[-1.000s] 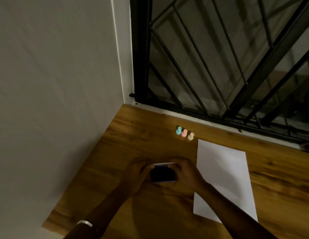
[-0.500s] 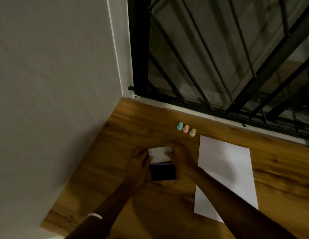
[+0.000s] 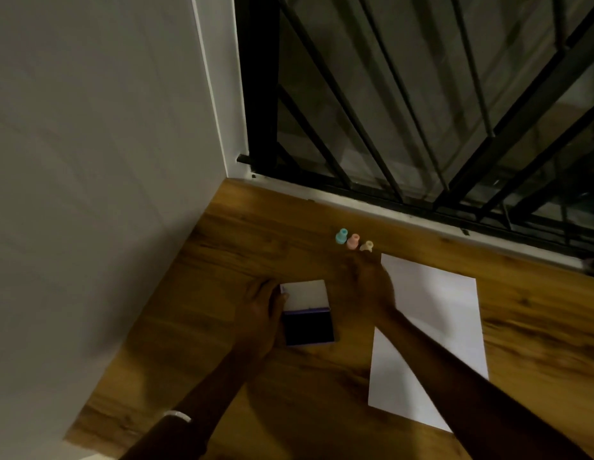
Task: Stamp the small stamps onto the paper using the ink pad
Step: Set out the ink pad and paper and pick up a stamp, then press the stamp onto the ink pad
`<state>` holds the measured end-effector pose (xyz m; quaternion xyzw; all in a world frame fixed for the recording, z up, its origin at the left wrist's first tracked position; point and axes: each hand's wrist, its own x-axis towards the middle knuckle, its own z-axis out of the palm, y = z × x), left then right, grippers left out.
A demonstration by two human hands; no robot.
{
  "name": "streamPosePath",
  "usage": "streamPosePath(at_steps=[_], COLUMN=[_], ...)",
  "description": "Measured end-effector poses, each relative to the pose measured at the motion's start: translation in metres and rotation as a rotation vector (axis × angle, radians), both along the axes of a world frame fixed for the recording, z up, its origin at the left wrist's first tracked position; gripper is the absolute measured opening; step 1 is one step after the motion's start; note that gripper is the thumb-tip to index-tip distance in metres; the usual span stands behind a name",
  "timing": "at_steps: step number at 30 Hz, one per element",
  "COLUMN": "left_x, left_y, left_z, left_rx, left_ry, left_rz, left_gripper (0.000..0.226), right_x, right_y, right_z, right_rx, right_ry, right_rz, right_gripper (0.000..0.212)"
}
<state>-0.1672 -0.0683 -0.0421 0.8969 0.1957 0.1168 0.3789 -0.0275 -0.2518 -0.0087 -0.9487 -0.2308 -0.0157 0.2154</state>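
Note:
The ink pad [image 3: 309,327] lies open on the wooden table, its dark pad facing up and its white lid [image 3: 305,294] folded flat behind it. My left hand [image 3: 260,313] rests against the pad's left side, fingers touching the lid's edge. My right hand [image 3: 367,287] stretches forward, fingertips just short of the beige stamp [image 3: 367,246]. A pink stamp [image 3: 353,241] and a blue stamp [image 3: 341,235] stand upright in a row to its left. The white paper [image 3: 431,327] lies to the right, partly under my right forearm.
A grey wall [image 3: 89,194] closes off the left side of the wooden table [image 3: 255,247]. A black metal window grille [image 3: 421,111] runs along the back. The table's near-left edge [image 3: 89,439] drops off at the bottom left.
The ink pad's lid has been swung open and now lies flat. My right hand left the pad and moved forward toward the beige stamp. My left hand stays at the pad.

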Motion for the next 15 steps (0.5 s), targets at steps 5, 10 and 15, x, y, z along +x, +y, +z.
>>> streamPosePath(at_steps=[5, 10, 15], left_x=[0.000, 0.002, 0.000], left_y=[-0.001, -0.001, -0.001], left_z=[-0.003, -0.005, -0.006], left_rx=[0.000, 0.029, 0.041], left_ry=[-0.010, -0.011, -0.002], left_rz=[0.011, 0.015, 0.024], left_gripper=[0.033, 0.029, 0.030], right_x=[0.038, 0.057, 0.057], right_y=[-0.016, -0.018, -0.018], right_z=[0.007, 0.000, -0.005], right_rx=[-0.009, -0.090, -0.055], right_ry=[-0.020, 0.119, 0.128], right_rz=[-0.136, -0.150, -0.118], right_gripper=[0.027, 0.046, 0.032])
